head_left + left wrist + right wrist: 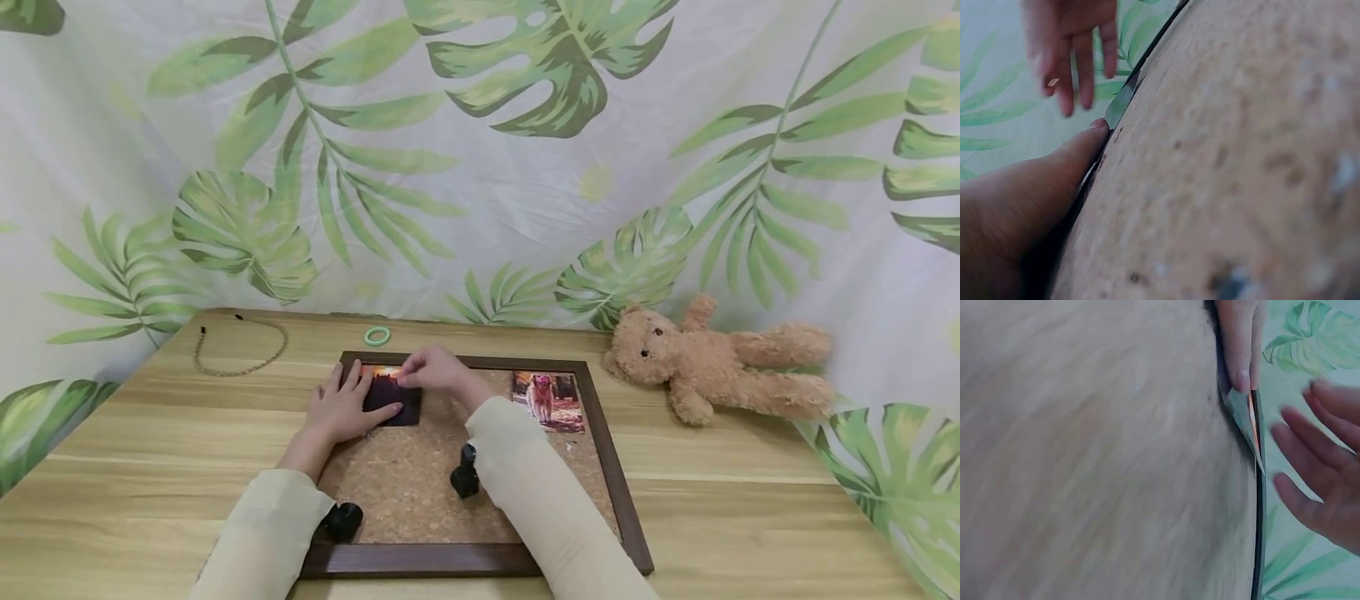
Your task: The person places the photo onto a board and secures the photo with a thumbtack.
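Note:
A framed corkboard (420, 492) lies on the wooden table. On its upper left is a dark sunset photo (401, 414). My left hand (341, 408) rests with spread fingers over that photo's left side and the board's frame, its thumb on the photo. Above the photo's upper right part, my right hand (435, 371) brings thumb and forefinger together on what looks like a small pink push pin (402, 382), mostly hidden. The right wrist view shows its other fingers (1310, 450) loosely spread. A dog photo (543, 404) lies on the board's upper right, with a pink spot near its top.
Past the frame's upper left corner lies a green ring (377, 336), and farther left a thin chain (243, 371) with dark ends. A teddy bear (705, 358) lies right of the board. A leaf-patterned cloth (510, 192) hangs behind the table.

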Demonstrator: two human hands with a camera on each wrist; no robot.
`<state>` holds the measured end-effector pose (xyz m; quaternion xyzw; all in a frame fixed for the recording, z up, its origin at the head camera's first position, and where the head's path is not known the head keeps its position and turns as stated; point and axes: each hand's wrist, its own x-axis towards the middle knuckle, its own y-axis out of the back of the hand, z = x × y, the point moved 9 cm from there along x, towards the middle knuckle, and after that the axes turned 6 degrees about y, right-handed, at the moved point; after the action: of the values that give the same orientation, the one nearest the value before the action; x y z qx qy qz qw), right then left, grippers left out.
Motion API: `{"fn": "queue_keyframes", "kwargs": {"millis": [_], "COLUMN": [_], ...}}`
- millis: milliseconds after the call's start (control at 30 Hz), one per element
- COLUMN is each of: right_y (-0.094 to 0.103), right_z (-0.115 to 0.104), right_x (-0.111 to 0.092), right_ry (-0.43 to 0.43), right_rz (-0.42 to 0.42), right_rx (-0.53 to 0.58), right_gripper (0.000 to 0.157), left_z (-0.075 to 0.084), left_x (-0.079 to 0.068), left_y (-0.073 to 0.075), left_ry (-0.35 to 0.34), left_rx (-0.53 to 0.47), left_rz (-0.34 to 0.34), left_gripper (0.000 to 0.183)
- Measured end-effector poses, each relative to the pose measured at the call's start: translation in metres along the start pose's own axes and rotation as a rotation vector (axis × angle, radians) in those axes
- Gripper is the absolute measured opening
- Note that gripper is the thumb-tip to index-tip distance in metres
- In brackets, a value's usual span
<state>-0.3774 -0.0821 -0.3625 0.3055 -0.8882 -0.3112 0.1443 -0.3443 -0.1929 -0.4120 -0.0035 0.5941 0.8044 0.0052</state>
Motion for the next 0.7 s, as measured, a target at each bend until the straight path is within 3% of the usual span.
{"fn": "queue_keyframes", "kwargs": {"millis": [133,233,367,600,700], "right_y": [0.006,0.005,0.001,-0.009,-0.013], "right_z": [0.005,0.008,0.014,0.021,0.025], "right_x": [0.015,0.019,0.020,0.023,0.023], "right_ry": [-0.059,-0.069,-0.087,-0.115,-0.130], "right_rz": [0.176,0.261,0.318,0.345,0.373], "right_rx": [0.026,0.036,0.043,0.212,0.236], "right_gripper": [0.008,0.007,0.005,0.006,0.007], "left_z": [0.000,0.000,0.002,0.002,0.002], "left_x": [-0.001,-0.001,-0.002,-0.003,-0.004], "left_y": [0.002,0.003,0.004,0.005,0.004], "left_ry": [-0.002,-0.004,-0.005,-0.005,-0.006], "left_rx": [0.005,0.009,0.005,-0.006,-0.005], "left_rz": [0.001,-0.001,0.003,0.001,-0.001], "left_gripper": [0.094,0.094,0.092,0.089,0.089]}}
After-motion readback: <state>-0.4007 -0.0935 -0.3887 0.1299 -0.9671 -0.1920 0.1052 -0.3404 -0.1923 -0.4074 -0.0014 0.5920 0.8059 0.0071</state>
